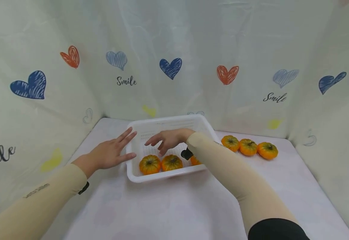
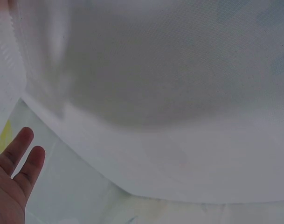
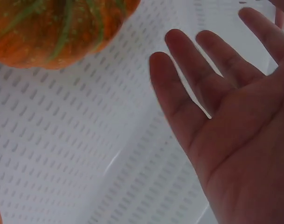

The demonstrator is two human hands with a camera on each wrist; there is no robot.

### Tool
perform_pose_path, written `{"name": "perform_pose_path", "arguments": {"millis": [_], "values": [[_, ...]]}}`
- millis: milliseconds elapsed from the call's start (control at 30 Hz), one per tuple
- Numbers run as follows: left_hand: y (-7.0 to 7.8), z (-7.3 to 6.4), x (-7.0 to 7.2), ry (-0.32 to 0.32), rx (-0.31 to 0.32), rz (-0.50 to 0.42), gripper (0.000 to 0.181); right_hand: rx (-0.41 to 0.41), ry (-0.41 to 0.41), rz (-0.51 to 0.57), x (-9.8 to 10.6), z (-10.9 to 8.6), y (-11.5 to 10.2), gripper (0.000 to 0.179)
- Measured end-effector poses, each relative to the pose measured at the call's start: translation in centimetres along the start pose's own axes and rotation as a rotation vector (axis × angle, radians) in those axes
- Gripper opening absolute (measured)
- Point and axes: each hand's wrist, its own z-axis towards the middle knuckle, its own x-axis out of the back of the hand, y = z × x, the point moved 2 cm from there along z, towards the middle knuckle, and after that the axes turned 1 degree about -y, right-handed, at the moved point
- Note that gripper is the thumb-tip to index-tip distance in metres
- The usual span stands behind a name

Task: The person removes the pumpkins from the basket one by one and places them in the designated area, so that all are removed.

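Note:
A white perforated plastic basket [image 1: 165,178] holds small orange pumpkins with green streaks. One pumpkin [image 1: 150,164] sits in its near left corner, and another pumpkin [image 1: 172,162] is right beside it. A third pumpkin [image 1: 195,161] is partly hidden by my right forearm. My right hand [image 1: 170,138] hovers over the basket, fingers spread and holding nothing; the right wrist view shows its bare palm [image 3: 244,126] near a pumpkin [image 3: 58,30]. At the basket's left rim is my left hand [image 1: 109,153], fingers extended, holding nothing; whether it touches the rim I cannot tell.
Three more pumpkins [image 1: 248,147] stand in a row on the white-covered table [image 1: 174,210], right of the basket. Behind the table hangs a pale curtain [image 1: 198,40] printed with hearts. My right forearm crosses the basket's right side.

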Motion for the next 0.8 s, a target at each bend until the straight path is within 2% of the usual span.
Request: {"name": "perform_pose_path", "arguments": {"millis": [167, 433, 633, 800], "values": [[0.1, 0.2, 0.1, -0.015, 0.003, 0.001, 0.089, 0.011, -0.059, 0.002, -0.7, 0.6, 0.0, 0.065], [0.1, 0.5, 0.0, -0.006, -0.008, 0.011, 0.088, 0.024, -0.133, -0.001, -1.6, 1.1, 0.0, 0.063], [0.3, 0.4, 0.2, -0.014, -0.004, 0.006, 0.088, 0.058, -0.139, -0.040, -2.4, 1.5, -0.1, 0.065], [0.3, 0.2, 0.3, -0.005, -0.009, 0.007, 0.087, 0.052, -0.094, -0.067, -2.9, 1.8, 0.0, 0.067]]}}
